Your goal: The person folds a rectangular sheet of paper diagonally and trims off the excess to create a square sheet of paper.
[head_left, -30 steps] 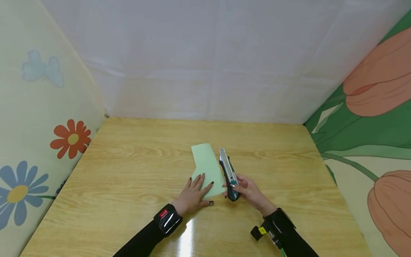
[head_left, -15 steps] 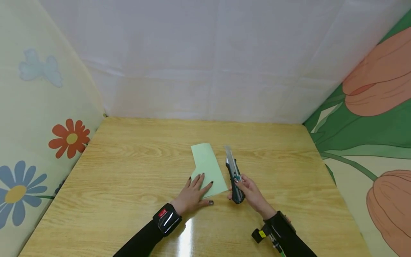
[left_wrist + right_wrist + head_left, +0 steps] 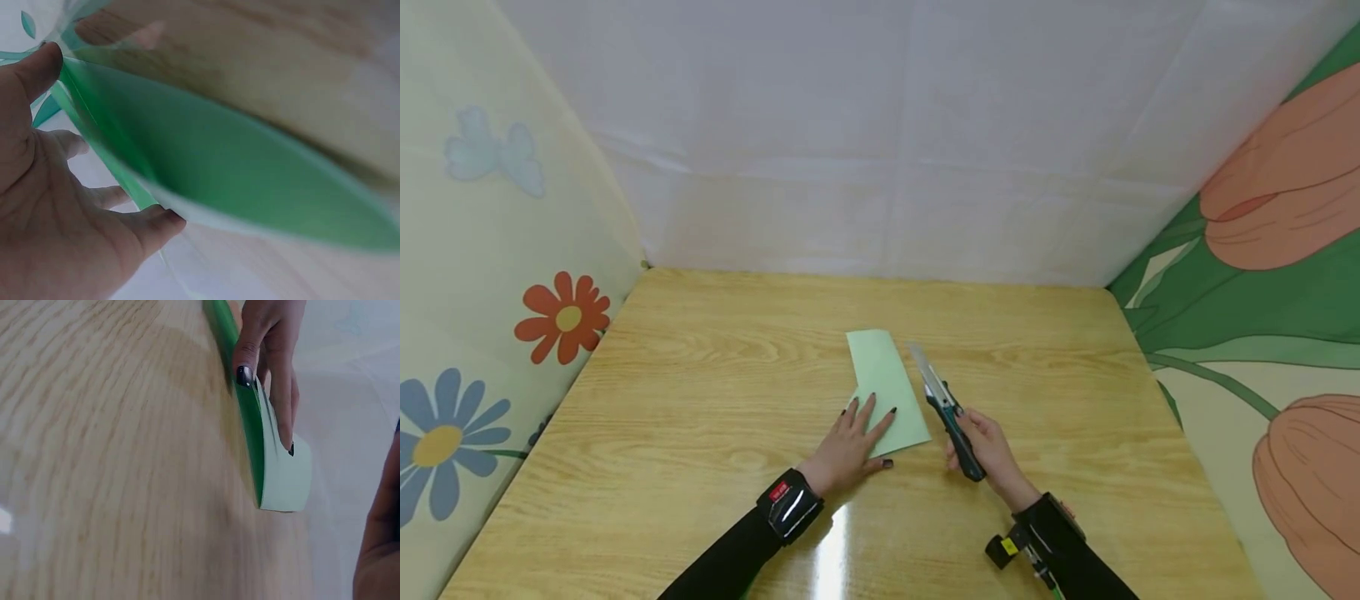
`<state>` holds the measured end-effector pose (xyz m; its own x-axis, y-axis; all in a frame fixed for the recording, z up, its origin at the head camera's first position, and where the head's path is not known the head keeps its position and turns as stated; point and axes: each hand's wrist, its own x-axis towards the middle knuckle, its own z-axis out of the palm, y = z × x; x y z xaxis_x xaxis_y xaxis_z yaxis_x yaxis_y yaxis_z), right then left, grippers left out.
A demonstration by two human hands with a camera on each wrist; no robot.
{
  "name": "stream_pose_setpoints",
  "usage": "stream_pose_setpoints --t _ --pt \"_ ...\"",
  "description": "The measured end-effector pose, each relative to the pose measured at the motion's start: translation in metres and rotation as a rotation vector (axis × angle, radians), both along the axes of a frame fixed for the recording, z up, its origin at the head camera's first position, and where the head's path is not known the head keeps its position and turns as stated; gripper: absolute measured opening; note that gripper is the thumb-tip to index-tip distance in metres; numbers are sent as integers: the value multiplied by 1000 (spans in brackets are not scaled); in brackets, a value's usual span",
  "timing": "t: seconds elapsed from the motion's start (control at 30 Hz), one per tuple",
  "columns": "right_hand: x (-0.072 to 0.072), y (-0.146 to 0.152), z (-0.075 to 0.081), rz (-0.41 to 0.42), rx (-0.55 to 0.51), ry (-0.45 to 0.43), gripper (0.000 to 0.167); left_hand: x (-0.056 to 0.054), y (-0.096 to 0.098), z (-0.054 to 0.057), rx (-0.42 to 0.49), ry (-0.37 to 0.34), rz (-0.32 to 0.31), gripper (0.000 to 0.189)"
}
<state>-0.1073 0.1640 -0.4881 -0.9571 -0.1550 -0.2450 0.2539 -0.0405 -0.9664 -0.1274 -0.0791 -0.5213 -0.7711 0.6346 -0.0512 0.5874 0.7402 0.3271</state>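
A folded light green sheet of paper [image 3: 883, 367] lies on the table in the head view. My left hand [image 3: 842, 450] rests on its near left part with the fingers spread. In the left wrist view the folded paper [image 3: 212, 150] bows apart between its layers, beside the fingers of that hand [image 3: 56, 200]. To the right of the paper, my right hand [image 3: 992, 454] grips a utility knife [image 3: 951, 421]. Its metal blade is out and points away and to the left, apart from the paper. The right wrist view shows only part of the right hand [image 3: 381, 531] at its edge.
The wood-grain table [image 3: 715, 358] reaches back to a white cloth [image 3: 880, 167]. Flower-printed sheets hang at the left [image 3: 512, 242] and right [image 3: 1285, 325]. A small black camera [image 3: 1000, 550] juts from the right wrist.
The right hand has drawn the knife from the paper's right edge toward the near right and tilted it leftward. More blade shows than a second ago. The left hand stays on the paper.
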Motion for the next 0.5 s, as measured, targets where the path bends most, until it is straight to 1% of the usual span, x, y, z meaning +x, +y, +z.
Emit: stream_pose_setpoints --t 0.03,0.13,0.3,0.4,0.5 --pt "0 0 -1 -16 8 -14 26 0 0 -1 -5 4 -2 68" --pt "0 2 -4 -30 15 -3 26 -1 1 -1 -12 9 -7 67" --pt "0 6 -6 -19 20 21 24 -4 0 1 11 -12 -8 64" --pt "0 10 -7 -16 34 -3 23 -5 0 4 24 -39 -9 58" --pt "0 13 -10 -14 42 -27 22 -6 0 7 34 -59 -16 61"
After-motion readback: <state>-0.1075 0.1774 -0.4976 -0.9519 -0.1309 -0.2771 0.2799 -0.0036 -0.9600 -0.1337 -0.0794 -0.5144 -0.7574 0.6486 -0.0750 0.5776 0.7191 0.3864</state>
